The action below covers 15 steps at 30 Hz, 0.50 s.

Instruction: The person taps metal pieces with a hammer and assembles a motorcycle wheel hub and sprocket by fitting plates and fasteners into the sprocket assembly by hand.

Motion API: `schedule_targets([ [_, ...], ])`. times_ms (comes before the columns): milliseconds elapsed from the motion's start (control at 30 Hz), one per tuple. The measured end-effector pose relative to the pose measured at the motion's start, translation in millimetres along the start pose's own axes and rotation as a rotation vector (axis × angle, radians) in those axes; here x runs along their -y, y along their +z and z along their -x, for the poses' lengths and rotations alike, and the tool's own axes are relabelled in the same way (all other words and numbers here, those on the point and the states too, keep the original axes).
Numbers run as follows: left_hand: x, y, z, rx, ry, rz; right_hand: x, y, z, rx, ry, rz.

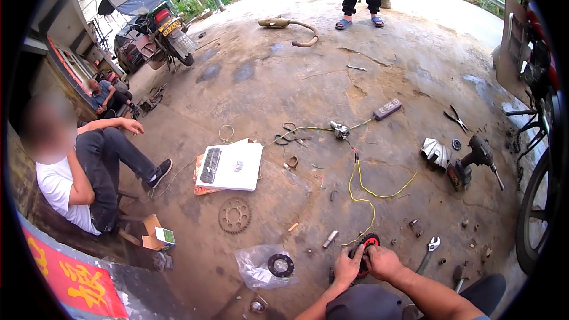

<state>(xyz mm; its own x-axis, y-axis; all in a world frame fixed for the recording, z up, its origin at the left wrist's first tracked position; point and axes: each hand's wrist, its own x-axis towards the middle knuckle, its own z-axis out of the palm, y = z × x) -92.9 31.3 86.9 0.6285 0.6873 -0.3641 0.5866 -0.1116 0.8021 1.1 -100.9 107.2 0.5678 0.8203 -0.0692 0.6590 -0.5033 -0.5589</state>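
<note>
A black wheel-shaped part with a toothed-looking rim and a red inner face (370,240) stands low at the front, between my two hands. My left hand (345,268) grips its left side, with the fingertips near the middle. From the right, my right hand (384,262) closes on the same part, thumb and fingers pressed at its face. My hands hide much of the wheel's lower portion. Just beyond lie a short metal cylinder (331,239) and the end of a yellow-green wire (372,216). An adjustable wrench (429,253) lies right of my right hand.
A cordless impact driver (472,163), pliers (456,120) and small parts lie right, near a motorcycle wheel (535,213). Left are a plastic bag (261,266) with a black ring (280,265), a sprocket (235,216) and a white box (234,165). A seated person (71,184) is at left.
</note>
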Motion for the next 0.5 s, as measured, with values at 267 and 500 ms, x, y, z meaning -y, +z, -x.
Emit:
schedule_targets([
  [267, 11, 7, -5, -0.004, 0.054, 0.008, -12, 16, -5, 0.056, -0.022, -0.027],
  [500, 15, 5, -5, -0.006, 0.056, 0.042, 21, -3, -7, 0.049, 0.224, -0.029],
])
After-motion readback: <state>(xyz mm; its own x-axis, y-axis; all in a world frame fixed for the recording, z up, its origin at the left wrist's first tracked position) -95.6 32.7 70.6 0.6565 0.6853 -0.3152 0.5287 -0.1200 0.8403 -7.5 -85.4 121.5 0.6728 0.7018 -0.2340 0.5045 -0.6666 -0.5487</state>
